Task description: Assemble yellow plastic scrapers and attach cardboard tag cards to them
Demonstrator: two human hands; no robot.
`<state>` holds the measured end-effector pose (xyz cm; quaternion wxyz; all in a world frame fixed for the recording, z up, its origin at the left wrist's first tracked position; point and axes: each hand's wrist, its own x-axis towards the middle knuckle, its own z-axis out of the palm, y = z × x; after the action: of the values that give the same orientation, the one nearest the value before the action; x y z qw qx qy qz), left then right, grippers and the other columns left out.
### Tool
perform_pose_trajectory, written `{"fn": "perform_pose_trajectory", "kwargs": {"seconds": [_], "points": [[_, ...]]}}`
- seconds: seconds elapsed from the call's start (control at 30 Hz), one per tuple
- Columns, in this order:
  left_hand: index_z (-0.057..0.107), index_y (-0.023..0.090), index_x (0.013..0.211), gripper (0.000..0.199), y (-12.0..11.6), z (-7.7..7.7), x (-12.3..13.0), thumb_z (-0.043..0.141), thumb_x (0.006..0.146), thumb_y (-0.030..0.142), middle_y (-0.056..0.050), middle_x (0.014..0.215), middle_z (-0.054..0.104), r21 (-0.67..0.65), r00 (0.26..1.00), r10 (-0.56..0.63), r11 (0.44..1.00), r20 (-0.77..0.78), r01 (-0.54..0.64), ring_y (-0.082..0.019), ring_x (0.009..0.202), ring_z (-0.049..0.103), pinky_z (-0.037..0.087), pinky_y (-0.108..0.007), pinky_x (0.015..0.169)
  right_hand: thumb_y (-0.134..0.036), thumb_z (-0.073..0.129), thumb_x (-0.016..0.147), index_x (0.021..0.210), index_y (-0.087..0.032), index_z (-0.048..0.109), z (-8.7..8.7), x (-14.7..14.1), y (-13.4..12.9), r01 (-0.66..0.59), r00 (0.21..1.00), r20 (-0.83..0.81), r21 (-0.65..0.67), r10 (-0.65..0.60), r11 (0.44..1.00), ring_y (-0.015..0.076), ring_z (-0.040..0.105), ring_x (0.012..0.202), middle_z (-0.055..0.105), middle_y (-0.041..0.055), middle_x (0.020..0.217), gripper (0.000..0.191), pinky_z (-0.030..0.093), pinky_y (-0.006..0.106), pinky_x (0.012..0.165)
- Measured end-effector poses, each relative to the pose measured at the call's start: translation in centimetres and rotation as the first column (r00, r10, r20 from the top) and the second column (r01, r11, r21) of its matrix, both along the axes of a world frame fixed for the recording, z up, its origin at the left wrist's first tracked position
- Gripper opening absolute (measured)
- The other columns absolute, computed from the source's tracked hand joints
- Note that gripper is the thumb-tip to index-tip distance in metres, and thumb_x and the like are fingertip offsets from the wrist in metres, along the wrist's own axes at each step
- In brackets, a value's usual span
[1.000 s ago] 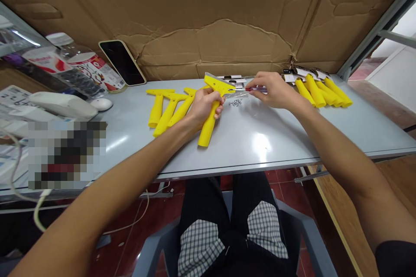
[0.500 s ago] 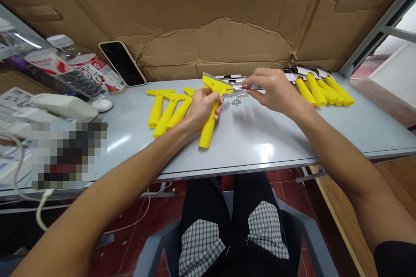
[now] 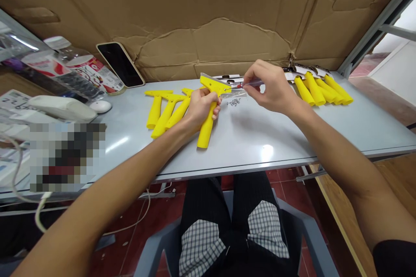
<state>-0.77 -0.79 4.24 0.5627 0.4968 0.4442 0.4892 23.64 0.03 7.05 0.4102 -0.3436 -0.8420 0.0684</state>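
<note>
My left hand (image 3: 202,107) is wrapped round the neck of a yellow scraper (image 3: 205,130), whose head tilts up toward the back of the table. A clear thin blade strip shows along the head's far edge. In my right hand (image 3: 269,84) is a screwdriver (image 3: 253,83) with a red and clear handle, held in a fingertip pinch. Its shaft points left, the tip at a small screw on the scraper's head. Just below lies a little pile of silver screws (image 3: 234,102) on the table. Several more yellow scrapers (image 3: 156,111) lie left of my left hand.
Several yellow handles with packaging (image 3: 320,90) lie at the back right. A phone (image 3: 121,64) leans against the cardboard wall (image 3: 208,4). Bottles (image 3: 94,71), a white mouse (image 3: 100,106) and a white scanner-like device (image 3: 63,107) crowd the table's (image 3: 253,143) left end.
My right hand has shifted slightly and its fingers have rolled on the screwdriver's handle. The scraper in my left hand stays nearly in place; the view has moved a little.
</note>
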Motion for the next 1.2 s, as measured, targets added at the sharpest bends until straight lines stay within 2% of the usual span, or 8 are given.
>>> {"fn": "perform_pose_trajectory", "kwargs": {"seconds": [0.13, 0.23, 0.33, 0.53, 0.73, 0.93, 1.1, 1.2], "points": [[0.049, 0.024, 0.079, 0.027, -0.1, 0.0, 0.0, 0.070, 0.062, 0.021, 0.000, 0.075, 0.063, 0.011, 1.000, 0.000, 1.000, 0.000, 0.000, -0.008, 0.048, 0.048, 0.033, -0.022, 0.037, -0.047, 0.073, 0.106, 0.102, -0.027, 0.071, -0.1, 0.2, 0.4, 0.030, 0.999, -0.021, -0.012, -0.030, 0.999, 0.0319, 0.067, 0.099, 0.070, 0.0107, 0.102, 0.021, 0.058, 0.054, 0.095], [0.051, 0.023, 0.077, 0.025, 0.0, -0.1, 0.0, 0.069, 0.061, 0.021, 0.000, 0.076, 0.064, 0.010, 1.000, -0.007, 1.000, -0.012, 0.007, -0.008, 0.048, 0.049, 0.034, -0.022, 0.036, -0.046, 0.075, 0.105, 0.109, -0.026, 0.069, -0.3, 0.2, 0.4, 0.007, 1.000, -0.004, -0.012, -0.007, 1.000, 0.0285, 0.066, 0.096, 0.069, 0.0098, 0.106, 0.021, 0.060, 0.050, 0.090], [0.052, 0.023, 0.077, 0.023, 0.2, -0.2, 0.0, 0.069, 0.061, 0.022, -0.001, 0.077, 0.063, 0.007, 1.000, 0.000, 1.000, -0.010, 0.000, -0.007, 0.048, 0.048, 0.035, -0.022, 0.036, -0.044, 0.072, 0.107, 0.110, -0.025, 0.066, -0.5, 0.3, 0.6, -0.019, 1.000, 0.024, 0.051, 0.018, 0.999, 0.0262, 0.065, 0.093, 0.069, 0.0091, 0.108, 0.020, 0.060, 0.045, 0.085], [0.053, 0.022, 0.076, 0.022, 0.1, -0.1, 0.1, 0.068, 0.061, 0.022, 0.000, 0.075, 0.062, 0.033, 1.000, 0.008, 0.999, -0.017, -0.007, -0.008, 0.047, 0.048, 0.034, -0.022, 0.035, -0.039, 0.067, 0.109, 0.109, -0.024, 0.064, -0.9, 0.7, 1.4, -0.003, 0.999, 0.043, 0.129, -0.002, 0.992, 0.0249, 0.065, 0.088, 0.067, 0.0055, 0.092, 0.014, 0.058, 0.043, 0.084], [0.052, 0.023, 0.077, 0.023, 0.1, 0.0, 0.1, 0.068, 0.061, 0.022, 0.000, 0.074, 0.062, 0.017, 1.000, 0.013, 1.000, -0.001, -0.013, -0.008, 0.046, 0.048, 0.034, -0.023, 0.036, -0.036, 0.069, 0.104, 0.109, -0.026, 0.062, -0.6, 0.7, 0.9, -0.023, 0.998, 0.061, 0.090, 0.018, 0.996, 0.0245, 0.064, 0.088, 0.068, 0.0073, 0.103, 0.014, 0.056, 0.041, 0.077], [0.050, 0.024, 0.079, 0.025, 0.0, 0.1, 0.2, 0.069, 0.062, 0.020, 0.000, 0.074, 0.063, 0.027, 1.000, 0.019, 0.999, 0.003, -0.019, -0.008, 0.046, 0.048, 0.032, -0.023, 0.036, -0.037, 0.063, 0.109, 0.099, -0.023, 0.065, -0.7, 0.6, 1.2, -0.002, 0.999, 0.034, 0.091, -0.001, 0.996, 0.0235, 0.067, 0.084, 0.069, 0.0042, 0.086, 0.017, 0.054, 0.041, 0.084], [0.052, 0.023, 0.078, 0.024, -0.2, 0.0, 0.1, 0.069, 0.062, 0.022, -0.001, 0.075, 0.063, 0.036, 1.000, -0.003, 0.999, -0.001, 0.003, -0.008, 0.048, 0.048, 0.033, -0.024, 0.036, -0.037, 0.074, 0.098, 0.102, -0.025, 0.065, -0.7, 0.3, 0.9, 0.016, 1.000, -0.025, 0.140, -0.012, 0.990, 0.0267, 0.066, 0.092, 0.069, 0.0081, 0.103, 0.016, 0.060, 0.045, 0.083], [0.052, 0.023, 0.079, 0.025, -0.2, 0.1, 0.0, 0.069, 0.061, 0.022, -0.001, 0.076, 0.063, 0.039, 1.000, -0.016, 0.999, -0.004, 0.016, -0.008, 0.048, 0.048, 0.033, -0.023, 0.036, -0.036, 0.074, 0.100, 0.102, -0.026, 0.064, -0.6, 0.1, 0.5, 0.029, 0.994, -0.107, 0.114, -0.017, 0.993, 0.0269, 0.067, 0.091, 0.067, 0.0081, 0.101, 0.013, 0.063, 0.045, 0.078]]}}
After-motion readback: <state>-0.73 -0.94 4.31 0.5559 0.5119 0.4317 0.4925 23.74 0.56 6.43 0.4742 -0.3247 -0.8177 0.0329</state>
